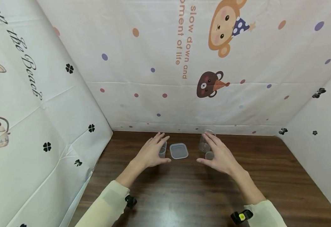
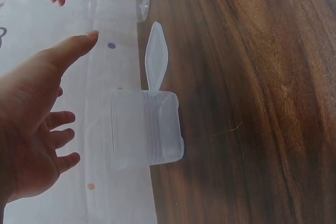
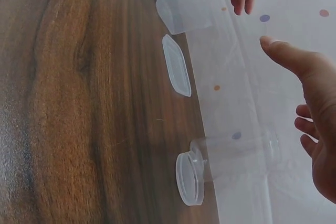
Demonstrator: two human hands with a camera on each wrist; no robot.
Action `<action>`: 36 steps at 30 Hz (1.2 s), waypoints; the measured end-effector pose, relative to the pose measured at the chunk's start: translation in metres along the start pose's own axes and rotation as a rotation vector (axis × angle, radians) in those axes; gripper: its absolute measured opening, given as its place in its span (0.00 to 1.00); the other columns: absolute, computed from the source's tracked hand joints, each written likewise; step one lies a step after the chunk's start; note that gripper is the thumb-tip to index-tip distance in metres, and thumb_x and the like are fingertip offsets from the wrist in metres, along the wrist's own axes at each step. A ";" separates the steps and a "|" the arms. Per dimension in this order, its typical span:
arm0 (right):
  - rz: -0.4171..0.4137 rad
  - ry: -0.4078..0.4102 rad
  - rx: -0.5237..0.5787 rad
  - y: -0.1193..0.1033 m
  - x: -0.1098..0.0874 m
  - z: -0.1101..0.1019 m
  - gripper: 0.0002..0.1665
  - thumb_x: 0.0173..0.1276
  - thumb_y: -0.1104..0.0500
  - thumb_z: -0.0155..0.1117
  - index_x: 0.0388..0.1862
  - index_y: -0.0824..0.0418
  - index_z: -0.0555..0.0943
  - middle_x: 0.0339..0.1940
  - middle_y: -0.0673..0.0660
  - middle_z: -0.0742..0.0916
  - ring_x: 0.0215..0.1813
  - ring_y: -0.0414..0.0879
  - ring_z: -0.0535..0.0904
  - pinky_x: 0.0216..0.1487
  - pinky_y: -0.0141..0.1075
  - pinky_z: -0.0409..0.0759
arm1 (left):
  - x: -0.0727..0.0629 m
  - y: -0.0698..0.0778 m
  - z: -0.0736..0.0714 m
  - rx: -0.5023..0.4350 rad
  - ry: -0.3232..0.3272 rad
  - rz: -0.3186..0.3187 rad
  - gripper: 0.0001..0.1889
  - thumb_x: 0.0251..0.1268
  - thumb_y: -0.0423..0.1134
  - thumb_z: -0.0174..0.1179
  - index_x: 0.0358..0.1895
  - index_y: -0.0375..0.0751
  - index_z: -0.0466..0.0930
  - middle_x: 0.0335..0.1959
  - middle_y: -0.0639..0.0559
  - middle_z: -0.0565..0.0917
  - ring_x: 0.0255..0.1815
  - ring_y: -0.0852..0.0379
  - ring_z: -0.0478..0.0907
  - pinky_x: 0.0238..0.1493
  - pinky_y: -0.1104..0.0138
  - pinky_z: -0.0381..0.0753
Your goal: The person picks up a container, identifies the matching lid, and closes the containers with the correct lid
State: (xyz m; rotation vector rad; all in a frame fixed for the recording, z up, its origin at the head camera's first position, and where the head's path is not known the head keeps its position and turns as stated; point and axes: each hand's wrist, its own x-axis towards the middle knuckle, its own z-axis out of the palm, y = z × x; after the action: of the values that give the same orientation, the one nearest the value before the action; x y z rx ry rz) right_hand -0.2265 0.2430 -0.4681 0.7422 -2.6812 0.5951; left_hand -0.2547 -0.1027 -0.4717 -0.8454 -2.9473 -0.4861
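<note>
My left hand (image 1: 151, 152) hovers with spread fingers over a clear square plastic container (image 2: 165, 128), partly hiding it in the head view. In the left wrist view the fingers are apart from the container, which stands upright on the table. A flat, translucent square lid (image 1: 179, 151) lies just to the container's right. Over on the right, my right hand (image 1: 220, 155) reaches out with its fingers extended and nothing in them. Close by it stands a clear cylindrical jar (image 3: 231, 156), partly covered by the fingers from above. A small round lid (image 3: 190, 179) lies in front of the jar.
The dark wood table (image 1: 171, 192) ends at the back against a printed white cloth (image 1: 159, 104). More white cloth hangs at the left side (image 1: 54, 126) and the right side (image 1: 315, 157). Each sleeve carries a black wrist camera.
</note>
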 end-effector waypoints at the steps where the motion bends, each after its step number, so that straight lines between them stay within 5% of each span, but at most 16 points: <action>1: 0.002 -0.002 0.001 0.000 0.000 0.000 0.68 0.57 0.33 0.82 0.86 0.61 0.60 0.84 0.62 0.66 0.82 0.65 0.62 0.74 0.64 0.67 | 0.000 0.001 0.000 -0.002 -0.003 0.001 0.55 0.61 0.65 0.75 0.86 0.50 0.56 0.86 0.45 0.56 0.88 0.45 0.47 0.83 0.45 0.53; 25: -0.014 -0.031 0.018 -0.007 0.005 0.013 0.71 0.56 0.34 0.84 0.86 0.64 0.58 0.84 0.64 0.65 0.82 0.64 0.62 0.74 0.64 0.68 | 0.006 0.023 0.001 0.050 -0.018 0.031 0.59 0.57 0.66 0.76 0.87 0.50 0.54 0.86 0.45 0.57 0.85 0.44 0.56 0.80 0.47 0.63; 36: 0.011 -0.058 0.031 -0.009 0.006 0.022 0.70 0.57 0.34 0.83 0.86 0.64 0.58 0.84 0.64 0.67 0.82 0.63 0.63 0.74 0.63 0.70 | 0.010 0.028 0.007 0.105 -0.009 0.049 0.61 0.57 0.64 0.78 0.86 0.40 0.53 0.83 0.42 0.62 0.81 0.43 0.64 0.78 0.51 0.67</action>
State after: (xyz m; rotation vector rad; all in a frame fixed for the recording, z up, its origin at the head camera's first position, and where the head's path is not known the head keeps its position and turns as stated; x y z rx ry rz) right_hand -0.2307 0.2233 -0.4823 0.7655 -2.7365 0.6282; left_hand -0.2481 -0.0727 -0.4686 -0.9078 -2.9221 -0.3228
